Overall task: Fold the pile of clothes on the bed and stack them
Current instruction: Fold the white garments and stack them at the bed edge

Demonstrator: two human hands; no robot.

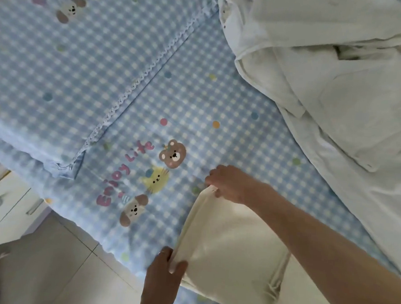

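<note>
A bed covered in a blue-and-white checked sheet [198, 100] printed with cartoon animals and pink lettering is filling most of the view, standing on a pale tiled floor [54, 260]. The left hand [164, 274] is pinching the near corner of a cream-coloured folded garment [226, 247], thumb lying on top of the cloth and fingers curling beneath the edge. The right hand [230, 184] is gripping the far corner of the same edge, fingers bunching round the fabric, with the forearm stretching across the garment. The two hands are holding well apart along that one side, and the garment is lying flat on the sheet near the bed's edge. Beyond the right hand, a heap of white and off-white clothes [335, 73] is sitting crumpled on the bed. A matching checked pillow [70, 68] with a scalloped trim is lying farther along, and white drawers [1, 207] are standing beside the bed.
</note>
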